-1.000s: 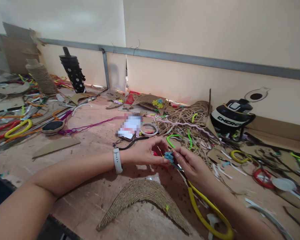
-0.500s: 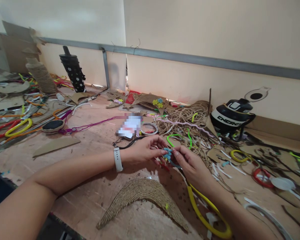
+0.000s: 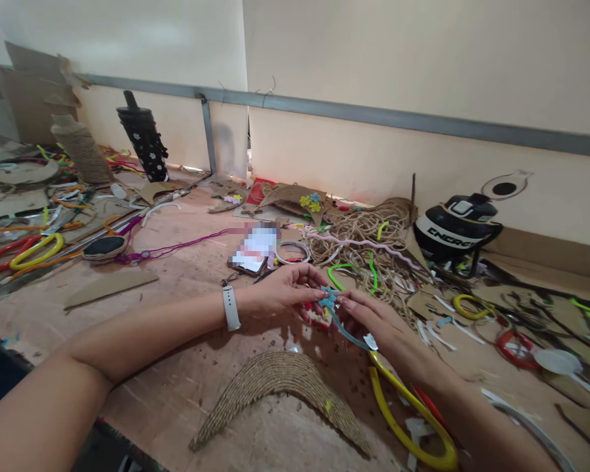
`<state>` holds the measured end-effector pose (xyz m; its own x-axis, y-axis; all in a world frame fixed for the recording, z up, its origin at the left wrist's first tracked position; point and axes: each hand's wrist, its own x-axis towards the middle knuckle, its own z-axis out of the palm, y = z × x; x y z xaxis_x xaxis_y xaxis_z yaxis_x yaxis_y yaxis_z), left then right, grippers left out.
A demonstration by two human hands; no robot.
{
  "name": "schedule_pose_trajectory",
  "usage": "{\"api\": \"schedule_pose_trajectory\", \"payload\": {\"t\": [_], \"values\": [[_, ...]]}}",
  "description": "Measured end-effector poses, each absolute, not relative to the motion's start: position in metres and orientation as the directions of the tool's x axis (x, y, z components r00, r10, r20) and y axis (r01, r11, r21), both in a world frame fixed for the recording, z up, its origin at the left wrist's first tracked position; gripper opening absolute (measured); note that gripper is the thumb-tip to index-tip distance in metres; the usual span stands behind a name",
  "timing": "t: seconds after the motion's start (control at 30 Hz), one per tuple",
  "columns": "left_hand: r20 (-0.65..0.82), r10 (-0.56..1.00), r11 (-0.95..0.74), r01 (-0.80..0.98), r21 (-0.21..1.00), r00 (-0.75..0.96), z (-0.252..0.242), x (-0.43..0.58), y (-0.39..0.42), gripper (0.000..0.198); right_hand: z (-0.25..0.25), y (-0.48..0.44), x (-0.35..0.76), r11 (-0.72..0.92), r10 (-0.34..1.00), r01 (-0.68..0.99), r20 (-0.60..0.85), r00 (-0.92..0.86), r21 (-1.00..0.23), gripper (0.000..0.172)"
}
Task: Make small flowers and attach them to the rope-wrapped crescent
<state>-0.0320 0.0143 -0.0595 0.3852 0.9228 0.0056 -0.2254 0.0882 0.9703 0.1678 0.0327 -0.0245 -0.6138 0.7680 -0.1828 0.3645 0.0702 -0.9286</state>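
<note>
Both my hands meet over the middle of the brown worktable (image 3: 177, 380). My left hand (image 3: 282, 293), with a white watch band (image 3: 230, 307) on its wrist, pinches a small blue flower-shaped piece (image 3: 329, 299). My right hand (image 3: 373, 321) pinches the same blue piece from the right. A thin blue strand (image 3: 347, 333) trails from the piece down under that hand. Yellow-handled scissors (image 3: 403, 419) lie beneath my right forearm. A curved jute-wrapped cardboard piece (image 3: 280, 387) lies just in front of my hands.
A tangle of jute cord (image 3: 368, 236) and coloured pipe cleaners sits behind my hands. A phone (image 3: 255, 252) lies nearby, a black flask (image 3: 145, 141) and a jute spool (image 3: 81, 151) stand far left, a black bottle (image 3: 455, 229) lies right, and red scissors (image 3: 516, 344) rest at the right.
My hands have shifted slightly away from me with the blue piece. My right hand has lowered and flattened, so the blue strand now shows trailing below it.
</note>
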Motion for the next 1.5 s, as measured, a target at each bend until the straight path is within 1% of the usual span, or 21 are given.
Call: {"api": "schedule_pose_trajectory", "payload": {"t": [0.07, 0.1, 0.13, 0.17, 0.23, 0.27, 0.33, 0.4, 0.5, 0.57, 0.6, 0.67, 0.8, 0.87, 0.97, 1.03, 1.2, 1.33, 1.4, 1.5], "values": [[0.036, 0.926, 0.058, -0.236, 0.97, 0.377, -0.06, -0.032, 0.015, 0.038, -0.022, 0.034, 0.17, -0.024, 0.701, 0.37, -0.279, -0.656, -0.929, 0.033], [0.045, 0.926, 0.046, -0.23, 0.972, 0.376, -0.059, -0.033, 0.015, 0.037, -0.021, 0.034, 0.172, -0.04, 0.664, 0.376, -0.306, -0.682, -0.926, 0.034], [0.048, 0.924, 0.039, -0.219, 0.975, 0.379, -0.059, -0.033, 0.015, 0.037, -0.02, 0.036, 0.173, -0.022, 0.634, 0.385, -0.31, -0.708, -0.923, 0.034], [0.047, 0.922, 0.038, -0.209, 0.977, 0.385, -0.058, -0.033, 0.015, 0.036, -0.02, 0.037, 0.174, 0.035, 0.616, 0.397, -0.293, -0.731, -0.917, 0.034], [0.034, 0.914, 0.051, -0.197, 0.979, 0.404, -0.057, -0.034, 0.015, 0.037, -0.019, 0.04, 0.177, 0.24, 0.612, 0.432, -0.21, -0.763, -0.869, 0.031], [0.026, 0.91, 0.061, -0.196, 0.979, 0.414, -0.056, -0.034, 0.016, 0.039, -0.018, 0.042, 0.178, 0.363, 0.613, 0.454, -0.159, -0.774, -0.814, 0.029], [0.009, 0.904, 0.084, -0.198, 0.977, 0.427, -0.055, -0.035, 0.016, 0.041, -0.018, 0.046, 0.181, 0.576, 0.612, 0.493, -0.055, -0.789, -0.652, 0.024], [-0.014, 0.902, 0.106, -0.19, 0.976, 0.431, -0.053, -0.036, 0.015, 0.041, -0.019, 0.049, 0.184, 0.711, 0.6, 0.508, 0.044, -0.799, -0.486, 0.022], [-0.052, 0.884, 0.149, -0.176, 0.973, 0.464, -0.049, -0.035, 0.012, 0.041, -0.022, 0.053, 0.186, 0.805, 0.565, 0.502, 0.152, -0.811, -0.315, 0.026], [-0.068, 0.869, 0.171, -0.168, 0.971, 0.49, -0.048, -0.035, 0.01, 0.041, -0.024, 0.053, 0.187, 0.837, 0.533, 0.485, 0.181, -0.826, -0.253, 0.029], [-0.075, 0.865, 0.178, -0.166, 0.97, 0.496, -0.047, -0.035, 0.009, 0.041, -0.024, 0.053, 0.187, 0.847, 0.52, 0.474, 0.187, -0.834, -0.242, 0.029], [-0.083, 0.866, 0.188, -0.166, 0.968, 0.494, -0.047, -0.034, 0.009, 0.04, -0.023, 0.052, 0.186, 0.848, 0.51, 0.456, 0.183, -0.84, -0.27, 0.027], [-0.069, 0.86, 0.183, -0.18, 0.967, 0.505, -0.049, -0.034, 0.01, 0.038, -0.021, 0.049, 0.183, 0.824, 0.491, 0.41, 0.132, -0.861, -0.391, 0.021], [-0.064, 0.846, 0.183, -0.177, 0.967, 0.529, -0.049, -0.035, 0.01, 0.04, -0.023, 0.05, 0.183, 0.837, 0.475, 0.382, 0.172, -0.863, -0.393, 0.022], [-0.079, 0.822, 0.192, -0.144, 0.971, 0.563, -0.05, -0.036, 0.011, 0.042, -0.027, 0.053, 0.185, 0.874, 0.453, 0.354, 0.295, -0.841, -0.333, 0.024], [-0.083, 0.814, 0.186, -0.123, 0.975, 0.575, -0.05, -0.037, 0.011, 0.042, -0.027, 0.054, 0.186, 0.88, 0.44, 0.338, 0.302, -0.846, -0.333, 0.025], [-0.075, 0.822, 0.136, -0.066, 0.989, 0.564, -0.047, -0.037, 0.011, 0.044, -0.019, 0.051, 0.184, 0.768, 0.457, 0.353, 0.071, -0.886, -0.534, 0.025], [-0.079, 0.811, 0.108, -0.015, 0.994, 0.579, -0.044, -0.038, 0.011, 0.044, -0.014, 0.052, 0.187, 0.686, 0.473, 0.385, -0.024, -0.881, -0.618, 0.031], [-0.068, 0.794, 0.08, 0.007, 0.997, 0.605, -0.044, -0.039, 0.01, 0.044, -0.012, 0.051, 0.188, 0.598, 0.477, 0.419, -0.116, -0.871, -0.684, 0.033], [-0.018, 0.774, -0.022, 0.055, 0.998, 0.633, -0.044, -0.04, 0.011, 0.037, -0.006, 0.048, 0.187, 0.399, 0.471, 0.466, -0.26, -0.843, -0.789, 0.035]]}}
